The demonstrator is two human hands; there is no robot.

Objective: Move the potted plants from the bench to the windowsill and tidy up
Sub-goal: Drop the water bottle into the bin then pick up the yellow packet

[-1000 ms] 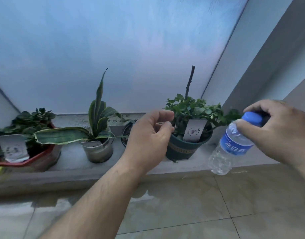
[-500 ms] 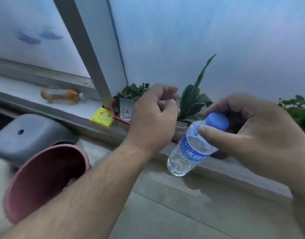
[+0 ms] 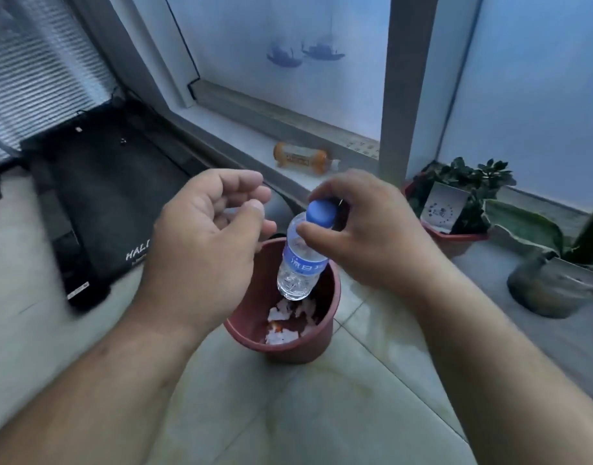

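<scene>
My right hand [image 3: 372,236] pinches the blue cap of a small clear water bottle [image 3: 300,263], which hangs upright over a reddish-pink bin [image 3: 325,327] on the floor. White paper scraps lie in the bin's bottom. My left hand [image 3: 204,236] hovers just left of the bottle with fingers loosely curled and holds nothing. On the windowsill at the right stand a leafy plant in a red pot [image 3: 456,236] with a white tag and a striped-leaf plant in a grey pot [image 3: 550,290].
An orange bottle [image 3: 302,157] lies on its side on the sill behind my hands. A black bag [image 3: 97,182] with white lettering rests at the left below slatted blinds. Pale floor tiles [image 3: 288,414] spread around the bin.
My view has swung left from the potted plants to the bin. The bottle, still held by its cap, has moved over the bin's opening. My left hand stays beside it.
</scene>
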